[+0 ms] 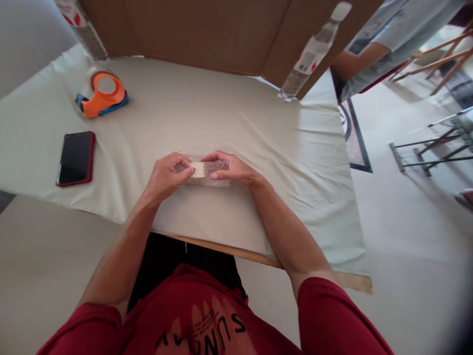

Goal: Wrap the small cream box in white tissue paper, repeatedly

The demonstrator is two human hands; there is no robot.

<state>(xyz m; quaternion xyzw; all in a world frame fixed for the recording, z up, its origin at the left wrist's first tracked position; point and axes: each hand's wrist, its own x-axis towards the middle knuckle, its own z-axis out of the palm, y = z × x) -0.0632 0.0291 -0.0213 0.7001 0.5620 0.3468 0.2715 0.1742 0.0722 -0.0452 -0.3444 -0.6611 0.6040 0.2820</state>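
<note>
A small cream-coloured rectangular piece [198,170] lies between my hands near the front of the table. Clear, crinkled plastic that looks like bubble wrap [217,165] surrounds it, and part of the sheet spreads flat underneath. My left hand [171,172] is closed from the left, its thumb pressing on the cream piece's left end. From the right, my right hand [236,170] curls round the plastic, thumb in front and fingers behind. The fingers partly hide both ends of the bundle.
An orange and blue tape dispenser [107,93] and a red-cased phone [76,159] lie on the left. Brown cardboard [207,34] stands along the back, with a water bottle [308,59] at right and another bottle [86,32] at left. A person's arm [364,59] shows beyond the cardboard.
</note>
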